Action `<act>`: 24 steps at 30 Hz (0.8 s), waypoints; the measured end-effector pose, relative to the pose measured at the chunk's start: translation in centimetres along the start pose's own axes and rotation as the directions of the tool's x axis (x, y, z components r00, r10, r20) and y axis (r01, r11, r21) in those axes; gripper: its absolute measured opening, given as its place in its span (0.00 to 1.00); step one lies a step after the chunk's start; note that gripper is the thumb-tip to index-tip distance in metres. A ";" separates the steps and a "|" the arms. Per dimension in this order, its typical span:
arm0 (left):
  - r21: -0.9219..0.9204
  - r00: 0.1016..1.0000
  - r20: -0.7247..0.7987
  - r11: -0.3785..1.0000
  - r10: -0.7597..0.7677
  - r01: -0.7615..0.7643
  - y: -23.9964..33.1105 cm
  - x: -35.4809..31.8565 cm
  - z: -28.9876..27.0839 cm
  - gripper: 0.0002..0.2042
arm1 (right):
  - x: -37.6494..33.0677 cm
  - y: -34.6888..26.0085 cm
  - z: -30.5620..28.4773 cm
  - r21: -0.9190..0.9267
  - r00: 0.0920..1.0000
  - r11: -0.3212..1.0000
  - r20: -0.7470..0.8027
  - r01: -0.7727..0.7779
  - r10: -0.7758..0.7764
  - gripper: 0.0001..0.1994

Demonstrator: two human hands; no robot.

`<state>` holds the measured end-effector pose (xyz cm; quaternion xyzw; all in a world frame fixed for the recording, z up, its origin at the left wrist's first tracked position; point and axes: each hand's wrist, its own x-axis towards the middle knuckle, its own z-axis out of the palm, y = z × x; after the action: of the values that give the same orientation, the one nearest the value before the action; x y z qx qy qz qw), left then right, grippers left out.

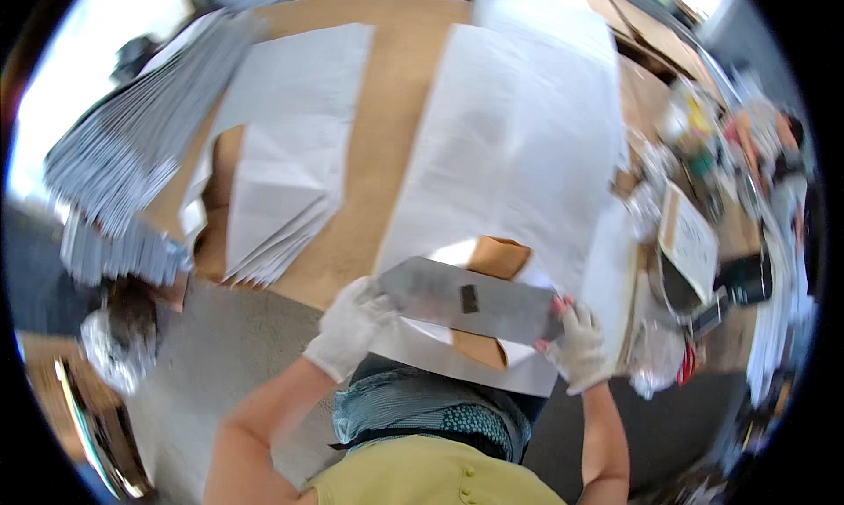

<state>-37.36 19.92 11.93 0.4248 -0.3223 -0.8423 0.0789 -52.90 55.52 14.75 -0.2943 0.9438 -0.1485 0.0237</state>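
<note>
A flat grey metal plate (431, 294) with pointed ends and a small dark patch lies crosswise between my gloved hands. At its left end, my left hand (356, 320) is closed on the edge. The other end is gripped by my right hand (578, 342), where something red shows by the fingers. Under the plate is the near end of a large white paper sack (492, 153). The sack's end is spread open, and its brown inner folds (499, 257) stick out on the far and near sides of the plate.
To the left lie white sacks (290, 171) with folded brown ends, beside a fanned stack of grey-white sacks (149, 118). Plastic bags (655, 356) and a white-sided box (687, 241) crowd the right side. Another person (760, 131) is at the far right.
</note>
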 end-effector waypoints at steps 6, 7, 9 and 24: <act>0.541 0.996 0.072 0.841 -0.055 0.007 0.8 5.4 2.9 0.13 | 0.6 6.1 4.2 0.478 0.962 0.837 0.078 -0.266 0.261 0.30; 0.667 0.995 0.095 0.740 0.031 -0.086 1.4 5.3 2.6 0.15 | 1.8 7.5 4.6 0.529 0.927 0.764 0.153 -0.370 0.344 0.28; 0.788 0.903 0.168 0.496 0.396 -0.365 3.3 5.6 2.1 0.15 | 4.0 10.8 4.8 0.680 0.877 0.596 0.151 -0.427 0.457 0.23; 0.943 0.375 -0.218 0.294 0.901 -0.158 34.9 8.8 -17.4 0.24 | 3.7 7.1 1.5 0.207 0.904 0.926 -0.231 -0.317 0.361 0.28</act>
<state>-34.42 -19.14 19.85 0.5509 -0.7368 -0.2337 0.3146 -59.66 58.59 11.34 -0.0998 0.9597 -0.2575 -0.0527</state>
